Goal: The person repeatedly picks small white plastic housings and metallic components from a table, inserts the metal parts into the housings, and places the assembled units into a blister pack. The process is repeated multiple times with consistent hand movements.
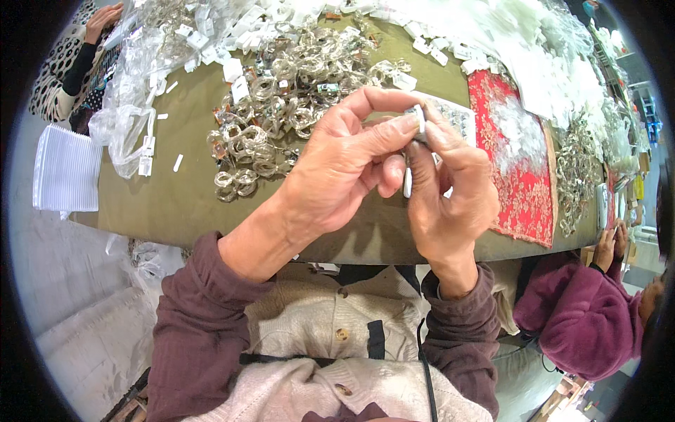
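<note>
Above the table's near side, my two hands meet at the fingertips. My left hand (344, 158) is closed in a pinch, thumb against index finger, on a small white plastic piece (420, 124). From the other side, the thumb and fingers of my right hand (455, 186) are pressed around the same piece. Most of it is covered by fingers, so its exact kind cannot be told. Another white bit (408, 181) shows below the fingers, partly hidden. Just beyond my hands lies a heap of coiled thin transparent wires (288, 77) with small circuit boards.
Right of my hands, a red patterned cloth (527, 204) bears small transparent pieces. White plastic parts (436, 53) and transparent bags (126, 133) cover the olive tabletop's (140, 204) far side. A white ribbed stack (67, 169) stands left. People sit at right (583, 323) and left (60, 63).
</note>
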